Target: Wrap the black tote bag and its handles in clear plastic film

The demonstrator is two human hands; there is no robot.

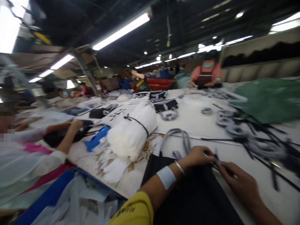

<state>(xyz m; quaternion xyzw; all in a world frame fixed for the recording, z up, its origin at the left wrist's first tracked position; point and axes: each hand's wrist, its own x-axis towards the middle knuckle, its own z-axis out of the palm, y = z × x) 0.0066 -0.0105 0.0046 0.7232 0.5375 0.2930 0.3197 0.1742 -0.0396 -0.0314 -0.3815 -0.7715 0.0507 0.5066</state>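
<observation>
A black fabric bag (194, 197) lies on the white table before me, with a grey strap (187, 140) looping up from its far edge. My left hand (201, 156) is closed at the bag's upper right edge, its fingers pinching the fabric. Close beside it, my right hand (241, 181) has thumb and fingers drawn together near the same edge. A small dark, pointed piece shows between the two hands, too blurred to name. What the right fingers hold is hidden.
A white bundle (131, 134) tied with black cord sits left of the bag among scraps. Rolled grey straps (234, 129) and a green sack (269, 100) lie right. A co-worker's hand (76, 125) handles black fabric at left. White strips fill a blue-edged bin (70, 203) below.
</observation>
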